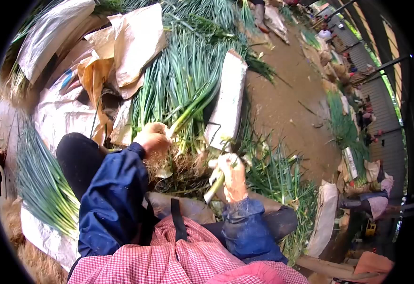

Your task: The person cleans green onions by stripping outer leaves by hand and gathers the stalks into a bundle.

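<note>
My left hand (154,139) is closed around the white root end of a green onion (183,120), its leaves stretching away from me over the pile. A large heap of green onions (178,71) lies just beyond, leaves pointing away. Fingers of my right hand (232,177) are bent round a pale green-white strip of onion stalk (215,187) that hangs down toward my lap. Whether it is a whole stalk or a peeled layer I cannot tell. Between the hands and below them is a tangle of brown roots (188,165).
A long white sack bundle (228,97) lies right of the heap. Crumpled sacks (138,40) are at the upper left. Another bunch of green onions (43,175) rests at my left. Loose leaves (282,175) litter the right side. Several people are farther off along the right.
</note>
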`<state>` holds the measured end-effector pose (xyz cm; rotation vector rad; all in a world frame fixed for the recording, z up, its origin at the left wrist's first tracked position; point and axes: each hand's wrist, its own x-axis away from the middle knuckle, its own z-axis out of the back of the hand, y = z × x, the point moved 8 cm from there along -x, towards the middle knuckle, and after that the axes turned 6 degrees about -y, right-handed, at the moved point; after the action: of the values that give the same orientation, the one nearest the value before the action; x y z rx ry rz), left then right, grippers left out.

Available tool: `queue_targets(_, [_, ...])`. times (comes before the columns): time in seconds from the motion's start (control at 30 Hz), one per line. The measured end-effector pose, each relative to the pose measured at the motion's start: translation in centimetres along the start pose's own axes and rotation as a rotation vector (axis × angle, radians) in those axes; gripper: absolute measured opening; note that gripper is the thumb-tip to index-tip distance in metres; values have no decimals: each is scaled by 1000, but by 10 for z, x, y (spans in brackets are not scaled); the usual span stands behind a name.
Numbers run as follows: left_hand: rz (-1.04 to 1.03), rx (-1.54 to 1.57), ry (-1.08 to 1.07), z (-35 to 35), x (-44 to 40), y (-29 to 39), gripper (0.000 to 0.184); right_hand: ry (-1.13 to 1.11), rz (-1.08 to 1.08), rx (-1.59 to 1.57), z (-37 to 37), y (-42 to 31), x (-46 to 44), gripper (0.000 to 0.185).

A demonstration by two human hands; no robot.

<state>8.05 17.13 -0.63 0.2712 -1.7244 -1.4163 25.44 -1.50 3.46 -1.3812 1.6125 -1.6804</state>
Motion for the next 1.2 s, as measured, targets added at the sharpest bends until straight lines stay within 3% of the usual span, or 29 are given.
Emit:
queue_targets(0.03, [20,325,-171,9,-9,-4,15,-55,-90,-95,-2,1,12,14])
queue_targets(0.1, [-67,570,-287,44,-25,2,18,-47,-131,-60,3,15,29,37])
queue_targets(0.17, [134,910,-346,67,-57,-29,17,-124,-376,-226,-6,47,43,38])
queue_targets(0.2, [203,837,-195,93,-76,-52,32,-204,-424,-293,-17,59,51,34])
queue_targets(0.23, [266,786,18,96,-84,-58,35,-286,-479,-357,-34,63,57,30])
queue_targets(0.3, [302,456,55,90,-76,-44,31,-276,-307,-507,-46,48,58,18])
queue_targets(0.33, [-2,557,69,83,-70,-40,23,-312,-148,-546,-46,30,54,10])
queue_targets(0.43, [148,598,-40,54,-58,-40,8,-172,42,-490,-29,-4,51,12])
queue_targets(0.47, [-6,522,-61,46,-51,-40,11,-106,-22,-412,-30,-5,53,17])
queue_targets(0.5, [-360,72,-187,33,-42,-27,16,-52,-91,-329,-28,-4,54,21])
queue_targets(0.57, [161,439,-14,-6,12,-37,9,-216,-148,-161,-36,10,41,32])
queue_targets(0.63, [250,890,-265,-53,26,-74,11,-275,-165,-65,-34,40,12,30])
queue_targets(0.67, [273,976,-288,-72,43,-78,12,-279,-157,14,-34,53,-5,30])
queue_targets(0.7, [323,1128,-509,-103,58,-83,14,-287,-149,94,-35,68,-23,30])
queue_targets(0.73, [348,1262,-524,-119,79,-76,15,-346,-244,-17,-40,97,-43,28])
queue_targets(0.77, [475,1299,-279,-127,91,-87,17,-275,-284,-277,-46,109,-47,29])
queue_targets(0.83, [306,1546,-548,-141,96,-98,19,-357,-339,-168,-47,116,-54,28])
queue_targets(0.87, [348,1485,-434,-140,93,-110,19,-360,-356,-169,-49,110,-50,26])
queue_targets(0.9, [397,1423,-321,-139,93,-125,20,-303,-177,-174,-48,117,-57,25])
queue_targets(0.93, [408,1364,-383,-139,97,-122,21,-300,-203,-197,-48,128,-53,25])
queue_targets(0.97, [459,1418,-465,-145,102,-115,19,-145,-209,-78,-34,135,-53,24])
queue_targets(1.03, [511,1397,-276,-148,106,-117,17,55,-120,252,-1,132,-50,11])
queue_targets(1.1, [500,1333,-272,-149,96,-116,18,171,-153,-3,-9,88,-13,8])
queue_targets(1.17, [356,1231,-258,-140,83,-98,20,283,27,-341,-1,70,18,8])
queue_targets(1.2, [375,1382,-358,-142,83,-83,20,328,153,-311,12,48,35,12])
